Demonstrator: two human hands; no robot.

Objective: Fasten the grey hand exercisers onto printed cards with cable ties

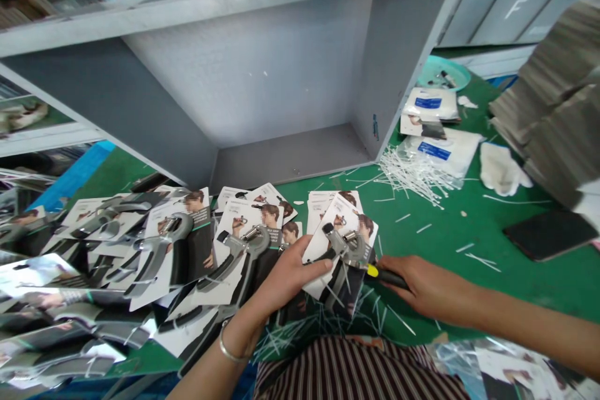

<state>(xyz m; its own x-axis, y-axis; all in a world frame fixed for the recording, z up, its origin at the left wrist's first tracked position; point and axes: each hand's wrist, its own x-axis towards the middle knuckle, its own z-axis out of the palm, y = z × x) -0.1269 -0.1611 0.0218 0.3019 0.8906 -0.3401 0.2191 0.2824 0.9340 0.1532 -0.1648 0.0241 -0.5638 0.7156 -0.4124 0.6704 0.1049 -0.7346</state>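
Note:
My left hand [290, 272] is closed on a printed card with a hand grip strengthener [349, 247] fastened to it, thumb across the front. A white cable tie tail [331, 292] sticks out over the card. In my right hand [417, 284] is a cutting tool with black and yellow handles [387, 275]; its head reaches the grip strengthener's side, and the jaws are hard to make out. Left of my hands lie several more carded hand grip strengtheners [244, 250], overlapping. Loose cards [319, 206] lie just behind the held one.
A grey open-fronted box [290, 172] stands ahead on the green table [422, 237]. To the right are a pile of white cable ties [412, 178], plastic bags [450, 144], a teal dish [462, 78], a white glove [501, 169], a black phone [548, 234] and stacked cardboard [557, 100].

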